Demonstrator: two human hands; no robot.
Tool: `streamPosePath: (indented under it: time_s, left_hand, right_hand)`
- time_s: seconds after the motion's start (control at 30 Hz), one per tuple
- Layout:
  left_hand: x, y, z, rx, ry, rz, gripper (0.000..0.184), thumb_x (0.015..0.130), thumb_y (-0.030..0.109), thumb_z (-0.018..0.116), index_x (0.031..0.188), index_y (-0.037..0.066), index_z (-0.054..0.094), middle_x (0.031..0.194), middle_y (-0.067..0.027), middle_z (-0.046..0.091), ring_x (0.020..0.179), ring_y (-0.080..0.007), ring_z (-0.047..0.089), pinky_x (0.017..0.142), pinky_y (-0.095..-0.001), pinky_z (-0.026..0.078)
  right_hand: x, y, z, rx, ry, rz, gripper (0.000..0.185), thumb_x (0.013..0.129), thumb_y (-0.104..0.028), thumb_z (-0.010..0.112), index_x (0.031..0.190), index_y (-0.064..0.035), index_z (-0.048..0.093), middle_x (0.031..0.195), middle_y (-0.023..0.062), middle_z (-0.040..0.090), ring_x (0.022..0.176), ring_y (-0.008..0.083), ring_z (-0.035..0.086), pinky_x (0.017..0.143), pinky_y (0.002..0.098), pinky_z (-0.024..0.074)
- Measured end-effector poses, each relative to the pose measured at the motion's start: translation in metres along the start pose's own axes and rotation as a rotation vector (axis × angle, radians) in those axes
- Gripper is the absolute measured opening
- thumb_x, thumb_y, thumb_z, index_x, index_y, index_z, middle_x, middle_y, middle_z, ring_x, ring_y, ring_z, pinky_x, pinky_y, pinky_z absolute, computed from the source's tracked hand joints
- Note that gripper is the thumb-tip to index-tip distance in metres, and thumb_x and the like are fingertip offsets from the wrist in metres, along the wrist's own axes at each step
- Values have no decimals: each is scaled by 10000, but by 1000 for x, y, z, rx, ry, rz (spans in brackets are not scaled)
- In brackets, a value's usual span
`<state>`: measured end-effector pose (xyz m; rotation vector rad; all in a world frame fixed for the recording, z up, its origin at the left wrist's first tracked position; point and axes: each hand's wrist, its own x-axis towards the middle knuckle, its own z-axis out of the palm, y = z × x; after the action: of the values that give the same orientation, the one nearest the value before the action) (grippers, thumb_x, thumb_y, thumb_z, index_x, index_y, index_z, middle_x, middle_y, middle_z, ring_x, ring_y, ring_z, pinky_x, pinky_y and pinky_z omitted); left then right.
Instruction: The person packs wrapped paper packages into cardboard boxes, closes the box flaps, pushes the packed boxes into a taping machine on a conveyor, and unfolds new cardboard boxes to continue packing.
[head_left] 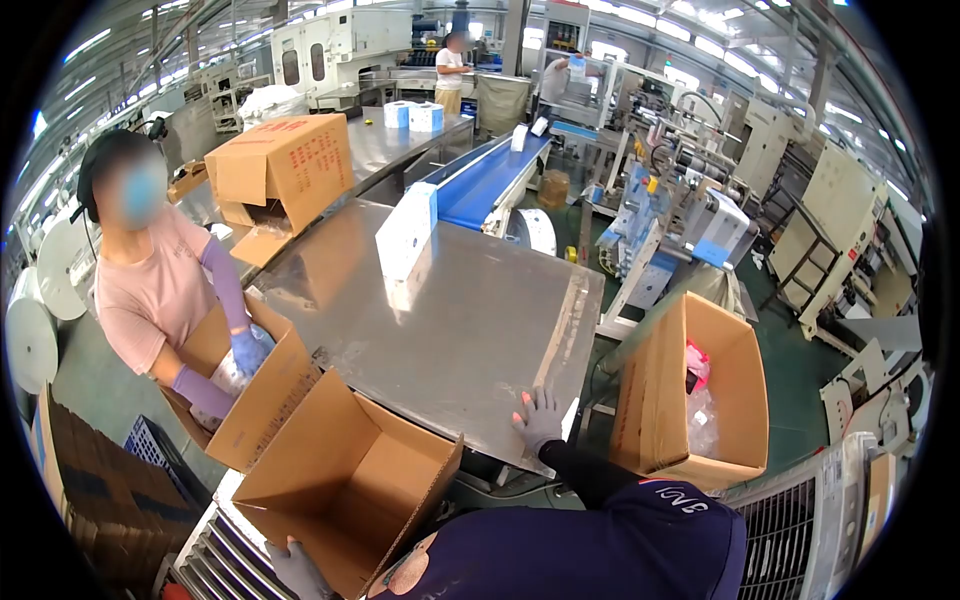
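My left hand (298, 572), in a grey glove, is at the near rim of an open cardboard box (350, 475), thumb and fingers at its edge. The inside of this box shows bare cardboard. My right hand (541, 418), also gloved in grey with bare fingertips, lies on the near right corner of the metal table (470, 330), fingers spread and holding nothing. Farther back on the table stands a white and blue pack (408, 235), upright, well away from both hands.
At left a co-worker (150, 270) in purple sleeves reaches into another cardboard box (265, 390). A blue conveyor belt (495, 180) meets the table's far side. Right of the table stands a carton (650, 400) with clear plastic inside. A printed carton (290, 170) sits back left.
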<state>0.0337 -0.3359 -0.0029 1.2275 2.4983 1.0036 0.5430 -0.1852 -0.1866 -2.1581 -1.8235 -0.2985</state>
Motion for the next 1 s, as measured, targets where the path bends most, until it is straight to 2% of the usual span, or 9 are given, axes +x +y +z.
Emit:
streamPosePath:
  time_s: [0.23, 0.5, 0.7, 0.8, 1.0]
  left_hand:
    - [1, 4, -1, -31, -1, 6, 396, 967, 323, 594, 1054, -63, 581, 906, -292, 625, 858, -449, 585, 794, -489, 453]
    - [-3, 15, -7, -49, -31, -27, 431, 961, 319, 597, 1130, -77, 583, 990, -305, 633, 919, -459, 587, 837, -483, 453]
    - [-2, 14, -7, -36, -41, -49, 455, 964, 346, 586, 1141, -73, 582, 1005, -308, 635, 935, -460, 592, 842, -484, 457]
    - [-3, 20, -9, -67, -24, -39, 455, 964, 352, 585, 1134, -70, 583, 1004, -308, 634, 941, -462, 594, 839, -487, 458]
    - [-2, 25, -11, -51, -55, -65, 466, 965, 356, 585, 1144, -75, 579, 1027, -314, 634, 960, -467, 594, 857, -485, 457]
  right_hand:
    - [0, 1, 3, -11, 13, -9, 624, 905, -478, 554, 1391, -87, 527, 1439, 224, 448, 1368, 391, 361, 1139, 523, 247]
    - [2, 0, -6, 93, -4, 22, 629, 907, -488, 551, 1397, -94, 525, 1452, 233, 444, 1371, 387, 366, 1146, 520, 242]
    - [1, 2, 2, 9, -11, 1, 635, 902, -493, 557, 1396, -94, 533, 1451, 242, 451, 1375, 397, 369, 1152, 522, 240]
    - [0, 2, 3, 7, 32, -28, 626, 898, -461, 574, 1380, -64, 529, 1421, 239, 439, 1349, 418, 362, 1107, 541, 272]
    - [2, 1, 2, -4, -3, 1, 633, 895, -485, 571, 1388, -90, 532, 1454, 246, 446, 1378, 402, 365, 1134, 530, 267]
